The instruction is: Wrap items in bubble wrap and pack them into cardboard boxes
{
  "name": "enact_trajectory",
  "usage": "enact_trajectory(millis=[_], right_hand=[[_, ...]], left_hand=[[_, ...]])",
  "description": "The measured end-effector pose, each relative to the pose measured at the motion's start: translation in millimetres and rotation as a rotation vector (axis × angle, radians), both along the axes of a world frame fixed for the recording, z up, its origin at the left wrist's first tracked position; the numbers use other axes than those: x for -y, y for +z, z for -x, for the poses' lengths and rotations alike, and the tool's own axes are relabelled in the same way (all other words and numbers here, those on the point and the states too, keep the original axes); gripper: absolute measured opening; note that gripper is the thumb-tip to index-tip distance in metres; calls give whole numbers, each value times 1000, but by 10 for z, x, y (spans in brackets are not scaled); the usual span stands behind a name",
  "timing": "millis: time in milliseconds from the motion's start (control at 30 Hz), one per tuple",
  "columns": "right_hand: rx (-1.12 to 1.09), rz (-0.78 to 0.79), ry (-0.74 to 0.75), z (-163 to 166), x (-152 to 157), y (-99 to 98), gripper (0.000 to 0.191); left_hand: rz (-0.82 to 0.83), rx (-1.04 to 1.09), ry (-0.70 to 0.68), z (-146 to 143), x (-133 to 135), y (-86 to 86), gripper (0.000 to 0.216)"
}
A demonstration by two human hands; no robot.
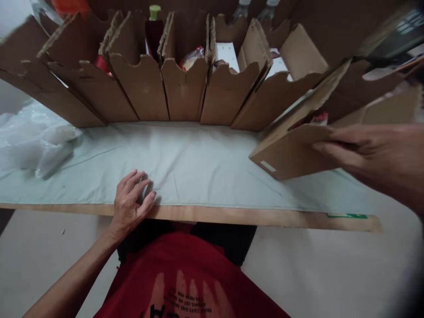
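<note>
At the right, my right hand [374, 148] pinches the near top edge of an open cardboard box [294, 152], thumb outside. Something red and white [319, 118] shows inside this box, too blurred to name. The box stands angled on the pale green cloth [205, 163], a small white label on its lower front. My left hand [130, 198] rests at the table's front edge, palm down, its fingers apart and slightly bent. Nothing is in it.
A row of open cardboard boxes [183, 95] lines the back, holding white perforated pieces [227, 55], a red bottle with a yellow-green cap [154, 33] and a clear packet [194, 57]. Clear plastic bags [36, 137] lie at the left. A wooden strip [212, 216] forms the front edge.
</note>
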State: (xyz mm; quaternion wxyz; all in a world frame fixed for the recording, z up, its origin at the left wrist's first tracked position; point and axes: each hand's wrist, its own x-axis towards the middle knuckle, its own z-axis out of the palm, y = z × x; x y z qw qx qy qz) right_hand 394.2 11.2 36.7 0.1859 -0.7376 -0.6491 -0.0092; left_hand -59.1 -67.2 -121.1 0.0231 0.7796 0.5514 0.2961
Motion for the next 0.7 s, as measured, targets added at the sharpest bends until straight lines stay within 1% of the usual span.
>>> enact_trajectory(millis=[67,100,133,167,233,267,300,367,400,433,500,533,600,633,700], right_hand=[[122,107,154,346,72,114,19],[99,135,241,527,97,184,19],[-11,139,324,701,121,263,15],[-177,124,403,858,153,351,12],[-517,13,518,1094,253,544,15],[-629,-62,546,1162,327,639,18],[-683,-143,554,1194,416,724,19],[-649,-301,495,1151,626,831,18],[-597,-360,423,1082,740,841,18],[-545,-410,329,985,855,815,19],[-488,-512,112,730,1080,661,21],[-512,-559,18,582,1184,537,22],[-617,-612,-114,278,1354,224,23],[-669,-578,-153,139,1412,49,24],[-753,-388,-203,-68,1459,-298,34]], left_hand=[[-15,17,5,17,-2,-10,18],[-18,21,7,27,-4,-17,17],[-18,24,10,34,-5,-25,17],[-16,28,14,39,-7,-33,16],[-17,53,29,38,-9,-50,17],[-21,70,37,33,-10,-60,17],[-28,87,45,27,-10,-70,17],[-47,110,60,19,-14,-94,18],[-58,115,66,20,-17,-107,17],[-67,118,69,26,-20,-120,17],[-82,116,72,47,-22,-139,18],[-93,112,73,54,-18,-142,18],[-121,96,86,33,5,-125,20],[-135,88,91,-10,22,-105,23],[-136,90,61,-191,59,-51,32]])
